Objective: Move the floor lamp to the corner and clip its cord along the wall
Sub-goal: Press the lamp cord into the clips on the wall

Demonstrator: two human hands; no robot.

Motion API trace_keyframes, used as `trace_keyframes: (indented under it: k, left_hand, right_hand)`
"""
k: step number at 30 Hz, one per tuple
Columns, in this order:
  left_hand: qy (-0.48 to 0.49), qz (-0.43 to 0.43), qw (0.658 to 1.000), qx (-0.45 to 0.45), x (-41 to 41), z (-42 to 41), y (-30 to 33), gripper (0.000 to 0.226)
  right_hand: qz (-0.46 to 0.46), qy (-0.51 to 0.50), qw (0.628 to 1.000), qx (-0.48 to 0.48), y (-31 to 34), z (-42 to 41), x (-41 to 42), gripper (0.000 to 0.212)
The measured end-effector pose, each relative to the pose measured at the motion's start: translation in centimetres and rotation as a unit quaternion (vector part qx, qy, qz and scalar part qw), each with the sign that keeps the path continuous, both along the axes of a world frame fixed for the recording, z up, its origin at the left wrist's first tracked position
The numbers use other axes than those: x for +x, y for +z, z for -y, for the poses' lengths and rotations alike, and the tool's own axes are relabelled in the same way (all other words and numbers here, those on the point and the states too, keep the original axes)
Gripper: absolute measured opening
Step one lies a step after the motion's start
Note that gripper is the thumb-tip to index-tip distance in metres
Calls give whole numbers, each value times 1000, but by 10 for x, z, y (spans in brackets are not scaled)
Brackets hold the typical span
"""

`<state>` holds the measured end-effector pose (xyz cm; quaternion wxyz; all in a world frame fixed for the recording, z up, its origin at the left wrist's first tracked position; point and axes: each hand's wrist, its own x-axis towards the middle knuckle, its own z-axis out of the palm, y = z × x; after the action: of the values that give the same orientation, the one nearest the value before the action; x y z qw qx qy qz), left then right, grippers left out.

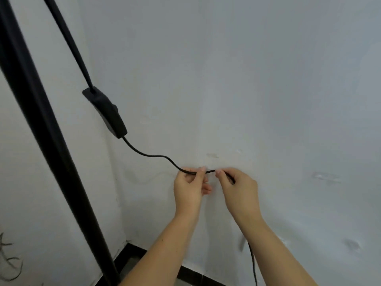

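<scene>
Two bare forearms, no sleeves, left grip [190, 187] and right grip [240, 190] bare, short fingernails

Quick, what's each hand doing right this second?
Left hand: closed, pinching the black cord against the wall.
Right hand: closed, pinching the same cord just to the right.

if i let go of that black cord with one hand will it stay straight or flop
The cord probably flops: it already sags in a soft curve between the inline switch and the left hand. Past the right hand it hangs straight down, so it looks limp and light. The switch's weight may tug it sideways.
</scene>
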<state>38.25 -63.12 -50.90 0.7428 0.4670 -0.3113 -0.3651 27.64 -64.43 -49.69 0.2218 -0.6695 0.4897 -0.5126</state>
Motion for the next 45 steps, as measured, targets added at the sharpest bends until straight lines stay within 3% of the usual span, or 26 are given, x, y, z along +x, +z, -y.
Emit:
trace_keyframes:
  k: [5, 8, 11, 13, 15, 17, 23, 25, 28, 31, 37, 42, 45]
  left_hand:
    - [32, 38, 999, -12, -2, 3, -8, 12]
    - [41, 49, 998, -9, -3, 4, -11, 15]
    - [29, 58, 998, -17, 0, 4, -13, 15]
    - [15, 47, 999, -22, 0, 5, -14, 17]
    - [4, 24, 999, -29, -3, 5, -15, 18]
    - [-1, -7, 999, -35, -8, 5, -14, 18]
    - [-23, -100, 994, -48, -18, 9, -11, 16]
    - [-24, -116, 992, -48, -21, 8, -10, 14]
    - [-30, -141, 988, -47, -24, 6, -9, 6]
    - [-52, -152, 986, -50, -23, 6, -8, 3]
    - [-73, -151, 985, -39, -20, 8, -9, 11]
    - [-79, -161, 983, -38, -20, 8, -12, 14]
    - [-85, -160, 983, -34, -18, 7, -12, 14]
  right_hand:
    - [-52, -27, 998, 3, 0, 0, 4, 29]
    - [-95, -16, 994, 52, 1, 2, 2, 37]
    - [7, 83, 983, 161, -4, 0, -5, 36]
    - [81, 165, 952, 245, -5, -3, -22, 32]
    - [99, 211, 925, 298, -1, -5, -50, 28]
    - [82, 209, 923, 313, 9, -7, -86, 24]
    - [-82, 163, 934, 307, 40, -38, -177, 15]
    - [-113, 108, 952, 264, 49, -51, -199, 16]
    - [-43, -17, 991, 129, 54, -55, -219, 16]
    - [-14, -93, 995, 26, 48, -49, -213, 15]
    - [3, -157, 987, -29, 43, -37, -203, 17]
    - [-19, -135, 990, 42, 42, -31, -207, 24]
    - [26, -79, 990, 118, 41, -31, -209, 34]
